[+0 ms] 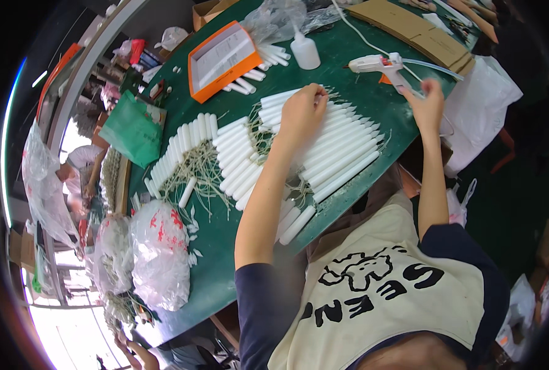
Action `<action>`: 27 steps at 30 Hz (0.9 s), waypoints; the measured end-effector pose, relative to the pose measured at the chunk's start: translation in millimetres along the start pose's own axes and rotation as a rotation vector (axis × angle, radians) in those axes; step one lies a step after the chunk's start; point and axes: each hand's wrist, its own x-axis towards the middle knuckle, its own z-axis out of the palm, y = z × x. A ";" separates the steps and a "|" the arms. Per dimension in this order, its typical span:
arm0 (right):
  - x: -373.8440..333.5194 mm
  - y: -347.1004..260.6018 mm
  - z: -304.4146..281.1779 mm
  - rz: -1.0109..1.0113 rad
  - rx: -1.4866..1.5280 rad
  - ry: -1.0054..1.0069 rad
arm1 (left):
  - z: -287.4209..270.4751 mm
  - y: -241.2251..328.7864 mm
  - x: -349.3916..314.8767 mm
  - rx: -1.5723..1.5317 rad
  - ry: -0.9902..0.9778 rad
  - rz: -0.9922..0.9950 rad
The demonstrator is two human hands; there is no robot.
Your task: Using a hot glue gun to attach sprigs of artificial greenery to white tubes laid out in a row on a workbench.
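Note:
Over the upper end of a row of white candle-shaped sticks (342,151) is my left hand (305,108). Its fingers are curled together, and what lies in them, if anything, is hidden. The sticks have pointed tips toward the right and lie side by side on the green table. My right hand (427,102) is at the handle end of a white hot glue gun (376,63), which points left. Motion blurs its fingers, so I cannot tell whether they grip the handle. More white sticks (234,154) with thin pale wires lie left of my left forearm.
An orange open box (222,58) and a white squeeze bottle (305,52) stand toward the back. Flat cardboard (410,31) lies at the far right. Plastic bags (157,253) and a green bag (132,129) line the left. A white cord crosses behind the gun. Another person (80,176) is at the left.

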 end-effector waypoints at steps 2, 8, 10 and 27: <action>-24.5 -31.9 -21.9 0.143 0.109 -0.074 | -0.8 1.4 0.0 0.006 0.024 -0.009; -62.4 -163.6 -32.2 -0.375 0.661 -0.393 | -3.1 -5.9 -14.9 0.047 0.001 -0.005; -54.3 -198.9 -29.0 -0.558 0.783 -0.505 | -3.2 4.2 -10.2 0.018 0.007 0.057; -215.6 -367.6 78.6 -1.718 0.320 -1.510 | 11.2 1.9 -11.0 0.121 0.193 0.086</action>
